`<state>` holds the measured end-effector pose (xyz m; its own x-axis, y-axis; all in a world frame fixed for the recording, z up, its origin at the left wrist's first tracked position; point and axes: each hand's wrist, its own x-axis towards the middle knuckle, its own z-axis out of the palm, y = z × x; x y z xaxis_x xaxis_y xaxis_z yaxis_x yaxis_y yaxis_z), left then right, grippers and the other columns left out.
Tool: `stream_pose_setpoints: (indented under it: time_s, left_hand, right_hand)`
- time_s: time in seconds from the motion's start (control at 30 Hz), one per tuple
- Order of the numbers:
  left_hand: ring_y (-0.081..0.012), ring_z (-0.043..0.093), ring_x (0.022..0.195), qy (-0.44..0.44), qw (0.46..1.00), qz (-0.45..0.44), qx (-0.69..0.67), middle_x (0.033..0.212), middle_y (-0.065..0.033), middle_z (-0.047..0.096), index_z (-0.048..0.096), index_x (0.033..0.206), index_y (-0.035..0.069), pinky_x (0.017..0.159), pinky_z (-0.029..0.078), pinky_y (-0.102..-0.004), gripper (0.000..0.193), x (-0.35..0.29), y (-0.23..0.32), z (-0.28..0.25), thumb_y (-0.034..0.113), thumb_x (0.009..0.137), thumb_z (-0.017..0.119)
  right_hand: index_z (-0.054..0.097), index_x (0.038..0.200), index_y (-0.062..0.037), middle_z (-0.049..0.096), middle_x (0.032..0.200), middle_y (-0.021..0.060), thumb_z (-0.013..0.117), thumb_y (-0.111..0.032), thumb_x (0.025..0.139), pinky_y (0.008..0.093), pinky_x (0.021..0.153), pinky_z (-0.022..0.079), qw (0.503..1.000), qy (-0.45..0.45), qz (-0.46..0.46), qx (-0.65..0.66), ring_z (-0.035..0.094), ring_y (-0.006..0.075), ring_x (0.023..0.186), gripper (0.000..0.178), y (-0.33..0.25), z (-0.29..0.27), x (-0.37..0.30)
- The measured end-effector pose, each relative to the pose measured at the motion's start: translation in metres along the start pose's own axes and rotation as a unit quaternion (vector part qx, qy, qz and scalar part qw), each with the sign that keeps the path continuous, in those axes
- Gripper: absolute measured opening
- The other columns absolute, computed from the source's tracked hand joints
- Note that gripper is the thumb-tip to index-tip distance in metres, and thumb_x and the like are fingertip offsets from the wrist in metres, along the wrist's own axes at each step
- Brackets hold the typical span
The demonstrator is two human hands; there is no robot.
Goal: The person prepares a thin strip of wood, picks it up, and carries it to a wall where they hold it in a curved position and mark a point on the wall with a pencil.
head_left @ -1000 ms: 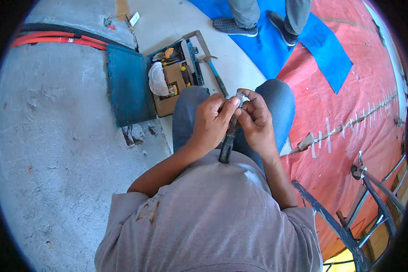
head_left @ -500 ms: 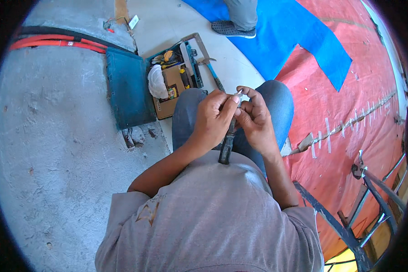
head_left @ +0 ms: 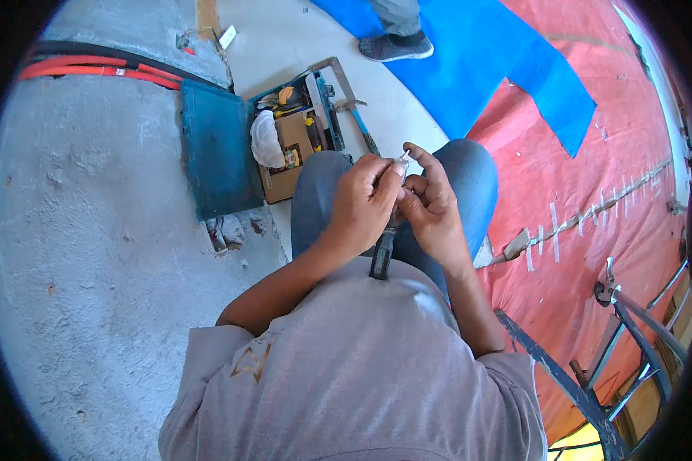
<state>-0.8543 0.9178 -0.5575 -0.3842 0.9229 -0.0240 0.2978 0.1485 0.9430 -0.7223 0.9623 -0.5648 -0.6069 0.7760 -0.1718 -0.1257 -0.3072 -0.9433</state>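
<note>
Above my lap, my left hand and my right hand meet, fingers closed. Between them is a small pale piece with a thin light tip; most of it is covered by fingers and its kind does not show. My left thumb presses along it, and my right index finger curls over its tip. The other right fingers pinch its lower part. Below the hands, a tool with a dark handle lies between my thighs against my shirt. Its upper end disappears behind my fingers.
An open teal toolbox stands ahead on the left, holding a tape measure, a white cloth-like item and yellow-black-handled tools. Beside it lies a hammer. Another person's shoe rests on the blue sheet. A dark metal frame is at right.
My right index finger has lifted slightly, exposing more of the thin tip. The other person's foot has turned a little. Both of my hands otherwise stay in place.
</note>
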Motion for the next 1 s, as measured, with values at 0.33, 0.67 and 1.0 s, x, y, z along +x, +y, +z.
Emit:
stream_pose_setpoints:
  time_s: [0.33, 0.67, 1.0]
  left_hand:
    - [-0.0058, 0.048, 0.053, -0.009, 1.0, -0.009, -0.016, 0.072, -0.0003, 0.051, 0.064, 0.087, -0.001, 0.045, 0.037, -0.025, 0.023, -0.002, -0.001, -0.004, 0.019, 0.098, 0.061]
    - [-0.0093, 0.056, 0.068, -0.013, 0.988, -0.154, -0.024, 0.075, -0.0035, 0.057, 0.062, 0.084, -0.001, 0.059, 0.045, -0.0265, 0.028, -0.009, 0.007, -0.01, 0.024, 0.097, 0.063]
    - [-0.0179, 0.057, 0.066, 0.009, 0.999, -0.022, -0.029, 0.076, -0.0113, 0.058, 0.067, 0.094, -0.003, 0.059, 0.044, -0.0333, 0.02, -0.004, -0.005, -0.002, 0.016, 0.096, 0.06]
  right_hand:
    - [0.038, 0.139, -0.0035, 0.063, 0.086, 0.0048, 0.054, 0.0, 0.098, 0.0236, 0.064, 0.051, 0.997, 0.003, 0.025, 0.066, 0.061, 0.009, 0.074, 0.044, -0.003, 0.004, -0.001]
    - [0.039, 0.14, -0.0013, 0.064, 0.084, 0.005, 0.055, -0.001, 0.098, 0.0244, 0.064, 0.051, 0.999, 0.021, -0.012, -0.043, 0.063, 0.0098, 0.072, 0.045, 0.002, 0.006, -0.003]
    - [0.034, 0.145, -0.005, 0.064, 0.087, 0.0049, 0.055, 0.0, 0.098, 0.0235, 0.064, 0.05, 0.999, 0.004, 0.006, 0.039, 0.062, 0.0091, 0.077, 0.051, 0.001, 0.006, 0.0]
